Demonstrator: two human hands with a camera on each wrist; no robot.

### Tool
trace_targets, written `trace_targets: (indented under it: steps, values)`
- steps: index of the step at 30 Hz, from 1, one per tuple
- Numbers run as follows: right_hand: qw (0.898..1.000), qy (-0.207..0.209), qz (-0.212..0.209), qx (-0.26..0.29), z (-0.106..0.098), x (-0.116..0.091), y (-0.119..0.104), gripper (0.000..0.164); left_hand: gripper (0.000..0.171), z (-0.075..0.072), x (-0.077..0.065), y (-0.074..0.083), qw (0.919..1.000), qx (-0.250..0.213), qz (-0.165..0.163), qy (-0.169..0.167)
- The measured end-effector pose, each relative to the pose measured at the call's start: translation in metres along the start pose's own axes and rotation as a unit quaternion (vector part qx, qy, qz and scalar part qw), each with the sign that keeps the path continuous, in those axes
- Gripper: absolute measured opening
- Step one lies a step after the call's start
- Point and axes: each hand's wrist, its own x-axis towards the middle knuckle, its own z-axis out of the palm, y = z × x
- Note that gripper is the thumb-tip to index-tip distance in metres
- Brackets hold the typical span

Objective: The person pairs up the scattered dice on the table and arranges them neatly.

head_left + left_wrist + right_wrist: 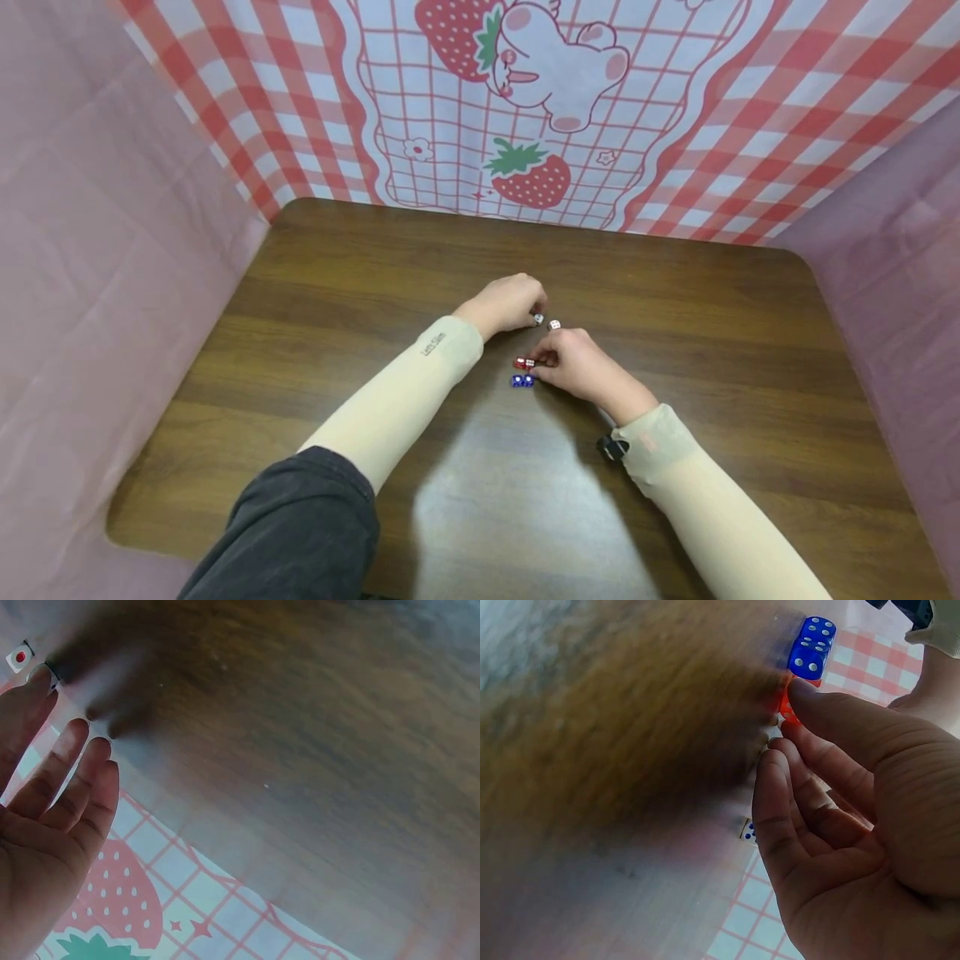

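Note:
My left hand (512, 302) pinches a white die (538, 319) between thumb and forefinger. In the left wrist view its other fingers extend loosely, and the pinched die is mostly covered by a fingertip. Just right of it lies a second white die (555, 325), showing a red pip in the left wrist view. Nearer to me, my right hand (579, 365) pinches the right-hand one of two red dice (520, 363) set side by side. A pair of blue dice (517, 381) sits close in front of the red ones, side by side, near the right thumb.
The dice are on a brown wood-grain table (360, 275). A red-and-white checked cloth (300, 108) with strawberries hangs behind it, and pink cloth (67, 250) hangs at both sides. A black band (613, 448) is on the right wrist.

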Motion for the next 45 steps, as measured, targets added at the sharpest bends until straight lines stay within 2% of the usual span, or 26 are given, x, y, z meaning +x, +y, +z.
trace_targets:
  steps: [6,11,30,38,45]
  values:
    - [1.000,-0.007,0.009,-0.010,-0.001,0.000,-0.002,0.007,0.008,0.000,-0.008,0.004,0.9998,0.014,-0.009,-0.011]
    - [1.000,-0.005,0.010,-0.007,-0.001,-0.001,-0.002,0.007,0.005,0.003,-0.016,0.006,0.9993,0.035,-0.008,-0.007]
    - [1.000,-0.010,0.014,-0.009,-0.001,0.000,-0.001,0.007,0.003,0.010,-0.041,0.008,0.9996,0.026,-0.014,-0.004]
    - [1.000,-0.005,0.012,-0.012,-0.001,0.000,-0.002,0.007,0.009,0.011,-0.047,0.008,0.9994,0.029,-0.017,0.004]
    - [1.000,-0.016,0.020,-0.008,0.000,0.002,-0.002,0.005,0.009,0.013,-0.051,0.008,0.9995,0.022,-0.023,0.006]
